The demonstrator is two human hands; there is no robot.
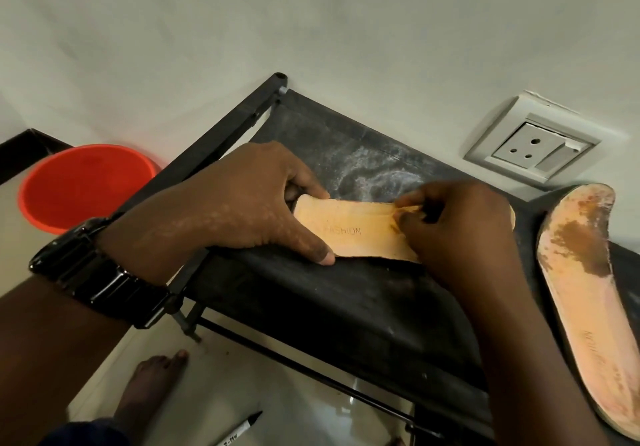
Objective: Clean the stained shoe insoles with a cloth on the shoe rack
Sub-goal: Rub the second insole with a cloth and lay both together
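The insole (360,230) lying toward the back edge of the shoe rack (311,307) is showing the stamped word "FASHION". The second insole (585,293), at the rack's right edge, is carrying faint stamped lettering too blurred to read. The marker (242,430) on the floor (294,400) is bearing small, illegible print.

Insole (360,234) ends beneath both hands (239,203) (460,227)

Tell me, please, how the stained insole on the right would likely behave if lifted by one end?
The stained insole looks thin and flat, so probably light and would droop. The held insole wrinkles where the right hand pinches it, suggesting a soft, pliable make.
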